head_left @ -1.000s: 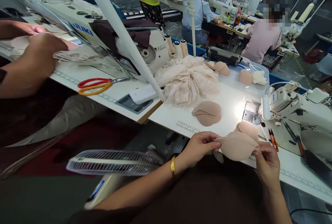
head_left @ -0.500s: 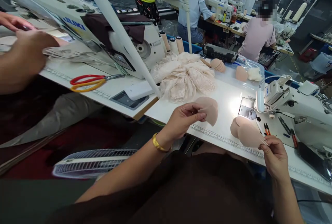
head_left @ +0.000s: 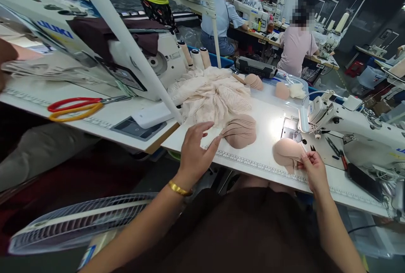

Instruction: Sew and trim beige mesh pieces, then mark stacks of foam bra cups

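Observation:
A fanned stack of beige bra cups [head_left: 242, 133] lies on the white table in front of the pile of lace. At the stack's left edge is my left hand [head_left: 196, 150], its fingers apart and its thumb tip at or just touching the cups. My right hand [head_left: 314, 171] pinches the edge of beige bra cup pieces [head_left: 286, 151] between thumb and fingers, low over the table near the front ruler. Just behind them, the lit needle area of a sewing machine [head_left: 329, 114] faces me.
A cream lace pile [head_left: 215, 95] sits behind the stack. More cups [head_left: 254, 82] rest on a clear plastic lid. Red-and-yellow scissors [head_left: 77, 108] lie on the left table, beside a white stand pole [head_left: 126, 45]. Snips [head_left: 343, 159] and a black phone-like object [head_left: 363, 181] are at right.
My left hand has set its cups down on the table as a stack and spread its fingers. The right hand's cups moved slightly toward the table. The whole view has shifted.

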Tool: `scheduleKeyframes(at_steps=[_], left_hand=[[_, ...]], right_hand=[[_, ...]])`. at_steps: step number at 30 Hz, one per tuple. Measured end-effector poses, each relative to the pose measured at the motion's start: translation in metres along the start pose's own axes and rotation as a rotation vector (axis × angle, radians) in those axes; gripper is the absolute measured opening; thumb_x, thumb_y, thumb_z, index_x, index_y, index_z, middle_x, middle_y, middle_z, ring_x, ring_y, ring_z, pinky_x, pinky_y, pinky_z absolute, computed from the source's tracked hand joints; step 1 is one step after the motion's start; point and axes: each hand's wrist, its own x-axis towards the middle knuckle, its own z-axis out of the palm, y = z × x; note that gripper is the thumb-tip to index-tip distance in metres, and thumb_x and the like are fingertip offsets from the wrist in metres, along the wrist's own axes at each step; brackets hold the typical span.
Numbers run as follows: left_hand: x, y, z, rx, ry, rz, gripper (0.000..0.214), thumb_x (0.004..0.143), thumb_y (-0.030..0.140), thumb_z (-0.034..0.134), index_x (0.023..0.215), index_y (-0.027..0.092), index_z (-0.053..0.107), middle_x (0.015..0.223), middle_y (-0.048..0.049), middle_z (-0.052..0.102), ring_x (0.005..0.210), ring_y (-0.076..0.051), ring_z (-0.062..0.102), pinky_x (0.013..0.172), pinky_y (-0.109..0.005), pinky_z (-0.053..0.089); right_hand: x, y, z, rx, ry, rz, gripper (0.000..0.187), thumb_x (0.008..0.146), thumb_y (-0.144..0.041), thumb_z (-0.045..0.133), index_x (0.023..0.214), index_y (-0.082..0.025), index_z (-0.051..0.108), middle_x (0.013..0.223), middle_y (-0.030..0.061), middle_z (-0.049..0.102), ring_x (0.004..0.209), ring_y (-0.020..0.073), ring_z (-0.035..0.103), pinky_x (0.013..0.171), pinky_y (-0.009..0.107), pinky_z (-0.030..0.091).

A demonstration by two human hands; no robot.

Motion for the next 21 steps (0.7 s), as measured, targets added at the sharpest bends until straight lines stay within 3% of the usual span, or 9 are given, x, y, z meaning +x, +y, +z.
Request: scheduleKeyframes(at_steps=[4,6,8,10,12,14,17,21], left_hand=[[-0.029,0.021,-0.002,-0.082,-0.023,0.163,0.03,0.097,0.018,0.066,0.126,0.022,0.063,0.119,-0.0085,0.071,0.115,-0.024,0.067,0.095,-0.039,0.059],[-0.051,0.026,0.004,-0.196,-0.167,0.228,0.029,0.097,0.013,0.064,0.123,0.024,0.065,0.111,-0.0044,0.073,0.106,-0.02,0.07,0.095,-0.035,0.058],[-0.079,0.025,0.015,-0.306,-0.453,0.251,0.029,0.099,0.015,0.06,0.125,0.026,0.067,0.109,-0.0031,0.076,0.102,-0.018,0.071,0.094,-0.033,0.057],[-0.11,0.02,0.029,-0.356,-0.851,0.208,0.032,0.102,0.024,0.056,0.133,0.026,0.066,0.123,-0.0066,0.075,0.115,-0.023,0.068,0.104,-0.039,0.053],[-0.141,0.012,0.044,-0.358,-1.22,0.129,0.038,0.101,0.038,0.058,0.136,0.025,0.066,0.139,-0.0109,0.07,0.131,-0.031,0.061,0.115,-0.049,0.045],[-0.167,0.005,0.057,-0.364,-1.429,0.093,0.039,0.099,0.051,0.058,0.121,0.023,0.075,0.126,-0.0119,0.076,0.12,-0.033,0.068,0.11,-0.048,0.048],[-0.194,-0.001,0.067,-0.392,-1.553,0.055,0.049,0.101,0.061,0.046,0.1,0.024,0.078,0.094,-0.0066,0.079,0.088,-0.026,0.074,0.086,-0.034,0.054],[-0.21,0.0,0.061,-0.43,-1.565,-0.066,0.054,0.099,0.069,0.046,0.109,0.025,0.076,0.104,-0.0058,0.079,0.095,-0.026,0.072,0.082,-0.03,0.051]], right_hand=[[-0.021,-0.011,-0.019,-0.174,0.079,-0.038,0.05,0.081,-0.062,0.078,0.106,-0.022,0.063,0.087,0.0014,0.067,0.068,0.017,0.061,0.063,0.03,0.053],[-0.044,-0.017,-0.026,-0.212,0.107,-0.051,0.047,0.087,-0.06,0.073,0.114,-0.023,0.063,0.095,0.0026,0.067,0.074,0.0175,0.062,0.067,0.03,0.052],[-0.07,-0.021,-0.028,-0.236,0.046,-0.068,0.042,0.094,-0.059,0.065,0.115,-0.023,0.063,0.094,0.0026,0.067,0.076,0.0182,0.063,0.069,0.03,0.053],[-0.096,-0.021,-0.027,-0.318,-0.097,-0.108,0.034,0.101,-0.055,0.058,0.11,-0.022,0.064,0.09,0.0025,0.067,0.078,0.0186,0.065,0.073,0.031,0.053],[-0.116,-0.014,-0.024,-0.508,-0.326,-0.113,0.029,0.106,-0.047,0.049,0.11,-0.022,0.064,0.096,0.004,0.07,0.087,0.0195,0.067,0.082,0.031,0.054],[-0.131,0.001,-0.02,-0.704,-0.562,-0.054,0.025,0.107,-0.038,0.048,0.116,-0.022,0.064,0.107,0.0057,0.072,0.099,0.02,0.069,0.09,0.031,0.053],[-0.146,0.037,-0.009,-0.879,-0.782,0.045,0.022,0.098,-0.028,0.063,0.118,-0.019,0.068,0.116,0.0109,0.073,0.108,0.0255,0.069,0.094,0.035,0.052],[-0.163,0.08,0.015,-1.036,-0.923,0.064,0.017,0.091,-0.017,0.071,0.107,-0.013,0.072,0.118,0.0165,0.072,0.118,0.0329,0.065,0.101,0.046,0.051]])
